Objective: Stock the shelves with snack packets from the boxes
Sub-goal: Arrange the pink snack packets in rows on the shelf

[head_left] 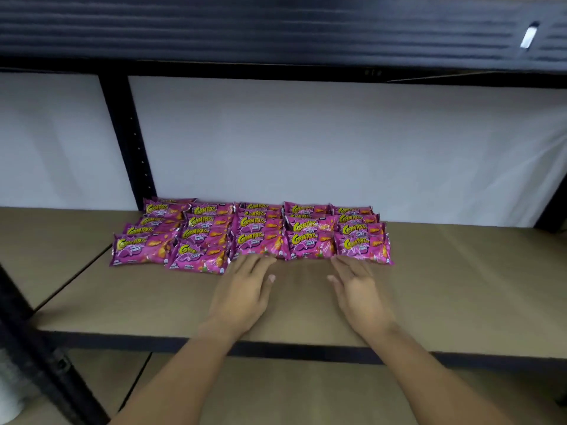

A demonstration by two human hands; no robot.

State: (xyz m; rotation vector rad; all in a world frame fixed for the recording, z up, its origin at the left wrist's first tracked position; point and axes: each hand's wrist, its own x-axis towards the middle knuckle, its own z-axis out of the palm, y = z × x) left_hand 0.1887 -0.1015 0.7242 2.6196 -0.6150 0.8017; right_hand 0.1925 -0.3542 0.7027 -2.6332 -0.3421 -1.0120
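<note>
Several pink snack packets (251, 231) with yellow lettering lie in overlapping rows on the brown shelf board (445, 286), near its back. My left hand (242, 289) lies flat on the board with straight fingers, its fingertips touching the front edge of a middle packet (260, 245). My right hand (359, 289) is flat too, fingers straight, its tips at the front edge of the packet (363, 248) on the right. Neither hand holds anything. No box is in view.
A black upright post (129, 142) stands behind the packets at the left, against a white backing sheet (337, 148). The dark upper shelf (276, 26) hangs overhead. A lower brown shelf (276, 394) shows below the black front rail (153, 340).
</note>
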